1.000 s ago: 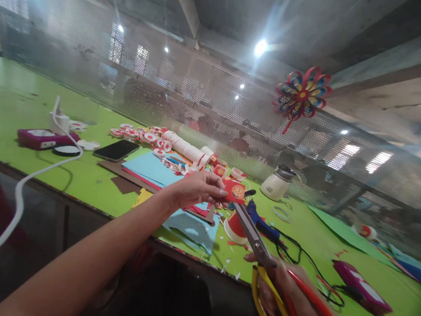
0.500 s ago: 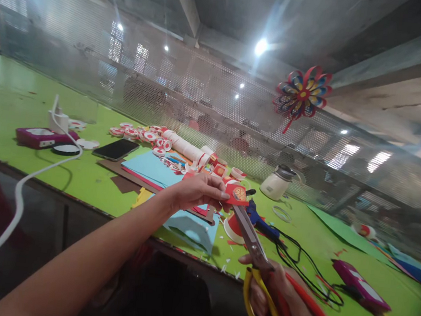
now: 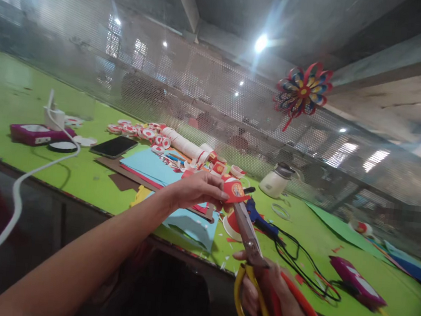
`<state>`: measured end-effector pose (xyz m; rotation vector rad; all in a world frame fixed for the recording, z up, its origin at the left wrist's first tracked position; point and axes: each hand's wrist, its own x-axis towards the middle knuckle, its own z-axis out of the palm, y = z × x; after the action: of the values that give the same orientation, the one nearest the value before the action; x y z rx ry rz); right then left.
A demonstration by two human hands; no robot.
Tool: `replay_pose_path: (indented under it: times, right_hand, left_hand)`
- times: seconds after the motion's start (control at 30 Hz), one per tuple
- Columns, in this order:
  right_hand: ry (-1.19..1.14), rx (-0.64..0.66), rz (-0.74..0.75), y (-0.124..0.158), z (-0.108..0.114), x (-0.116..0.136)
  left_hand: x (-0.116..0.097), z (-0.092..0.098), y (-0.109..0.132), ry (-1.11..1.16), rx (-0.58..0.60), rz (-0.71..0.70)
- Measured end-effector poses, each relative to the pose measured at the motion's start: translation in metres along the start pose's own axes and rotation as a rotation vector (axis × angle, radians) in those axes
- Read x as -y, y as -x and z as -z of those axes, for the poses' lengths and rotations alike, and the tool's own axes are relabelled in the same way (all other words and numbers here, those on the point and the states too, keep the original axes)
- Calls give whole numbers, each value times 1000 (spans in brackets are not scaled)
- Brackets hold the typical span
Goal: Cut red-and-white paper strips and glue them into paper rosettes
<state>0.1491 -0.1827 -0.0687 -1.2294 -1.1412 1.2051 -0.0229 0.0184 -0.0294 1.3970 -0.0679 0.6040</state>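
Between the thumb and fingers of my left hand [image 3: 203,190] is a small red paper piece [image 3: 235,191] with a gold print, held above the table's front part. My right hand [image 3: 279,292] grips a pair of scissors [image 3: 251,246] with one yellow and one red handle. The blades point up and left, their tips at the lower edge of the red paper piece. Just behind and below the blades stands a red and white paper cup [image 3: 232,225], partly covered. A blue glue gun [image 3: 260,219] with a black cord lies right of it.
Light blue paper sheets [image 3: 149,163] and a phone [image 3: 113,146] lie to the left. Behind are a row of stacked white cups [image 3: 185,145] and several red-and-white discs [image 3: 148,133]. A cream jug [image 3: 274,181] and a purple power strip [image 3: 358,284] are right. A mesh partition [image 3: 203,91] runs behind.
The red paper piece has tilted in my left fingers, and its lower strip now bends away along the blades. My right hand and the scissors have shifted slightly left and up.
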Motion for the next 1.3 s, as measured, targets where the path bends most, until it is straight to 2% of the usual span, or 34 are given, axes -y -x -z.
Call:
replay_pose_path:
  times: [0.1,0.23,0.4,0.6,0.8,1.03,1.3]
  right_hand:
    - [-167,118,-46,-1,4,-7]
    - [-181,137,-26,0,6,-10]
    - [-103,106,-9,0,7,-9]
    - [-14,72,21,-2,-5,-1]
    - [161,-23,85,0,-14,5]
    - [197,0,131,-5,-14,-1]
    - [226,-58,116,-9,-15,-7]
  left_hand:
    - [0,0,1,-14,28,-9]
    - [0,-1,1,-18,37,-10]
    - [1,-3,1,-17,40,-16]
    - [2,-3,1,-51,12,-14]
    - [2,-4,0,-53,-26,18]
    - [3,-2,0,-47,-35,16]
    - [4,-1,-1,-30,-39,17]
